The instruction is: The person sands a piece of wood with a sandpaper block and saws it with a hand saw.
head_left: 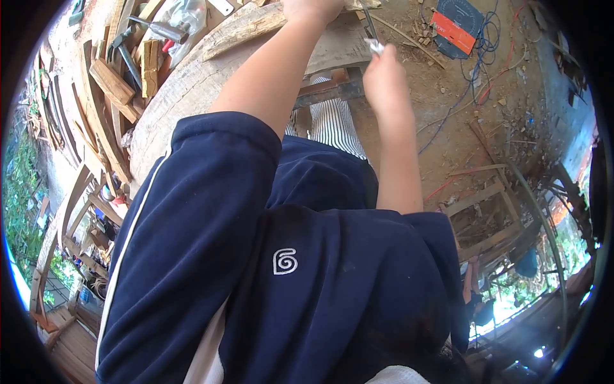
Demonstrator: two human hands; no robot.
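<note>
My left hand is at the top edge, over a rough length of wood lying on the big wooden work surface. The frame cuts off its fingers, so its grip is hidden. Further right, my right hand is closed around the white end of a thin dark rod-like tool. The tool's far end leaves the frame, so its kind does not show. Below the work surface's edge is a dark metal bar, in front of my striped trouser legs.
At the upper left lie a hammer, a grey tool, a plastic bag and several wood offcuts. On the dirt floor to the right are an orange-and-black box and tangled cables. A wooden frame stands lower right.
</note>
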